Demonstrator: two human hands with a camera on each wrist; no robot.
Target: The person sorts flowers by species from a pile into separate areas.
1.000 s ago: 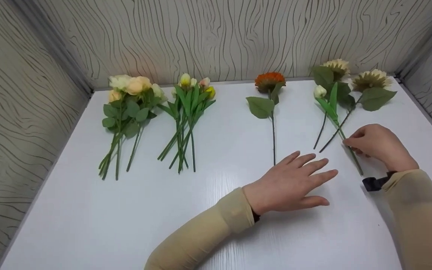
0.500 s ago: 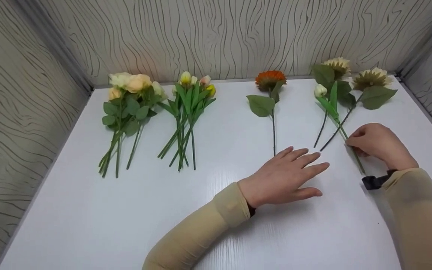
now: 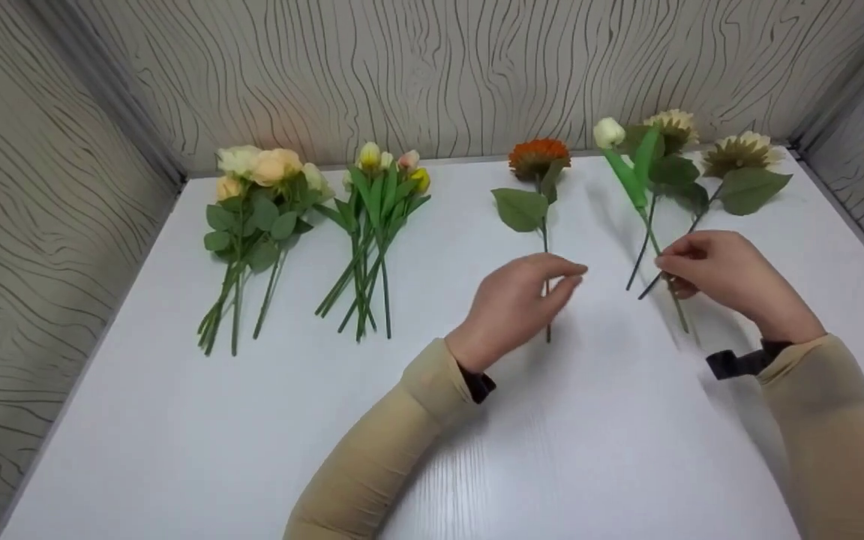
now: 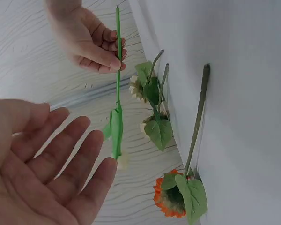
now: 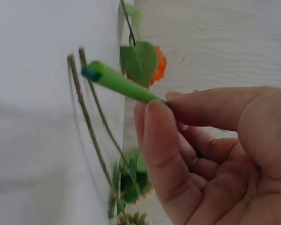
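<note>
My right hand (image 3: pixel 724 277) pinches the green stem of a white tulip (image 3: pixel 631 180) between thumb and fingertips, raised above the table. The right wrist view shows the cut end of that tulip stem (image 5: pixel 117 83) pointing out past my fingers. Behind the tulip lie two cream sunflower-like blooms (image 3: pixel 743 154), backs of their heads showing, stems toward me. My left hand (image 3: pixel 514 304) hovers over the stem of an orange flower (image 3: pixel 539 159) and holds nothing; its fingers are relaxed and spread in the left wrist view.
At the left lies a bunch of cream and peach roses (image 3: pixel 276 169). Beside it rests a bunch of yellow, white and pink tulips (image 3: pixel 376 199). A wood-patterned wall (image 3: pixel 439 75) stands right behind the flower heads, with side walls left and right of the white table (image 3: pixel 177 450).
My right hand has lifted the white tulip off the table and moved it left. My left hand has drawn back leftward, its fingers changing from spread flat to turned sideways.
</note>
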